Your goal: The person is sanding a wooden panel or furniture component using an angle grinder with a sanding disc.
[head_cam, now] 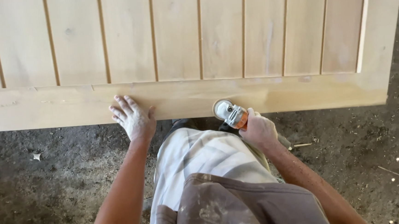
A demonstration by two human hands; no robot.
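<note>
A large pale wooden door (190, 38) made of vertical planks lies flat in front of me, with a wide bottom rail (300, 94) along its near edge. My left hand (133, 117), dusted white, rests flat with fingers spread on that rail's edge. My right hand (258, 129) grips a small angle grinder (231, 113) with an orange body and a round sanding disc. The disc sits against the near edge of the rail, to the right of my left hand.
Below the door is a dark, dusty dirt floor (51, 176) strewn with wood chips and shavings. My legs in light trousers (197, 158) and a stained brown apron (242, 206) fill the lower middle. The door's right edge ends near the frame's right side.
</note>
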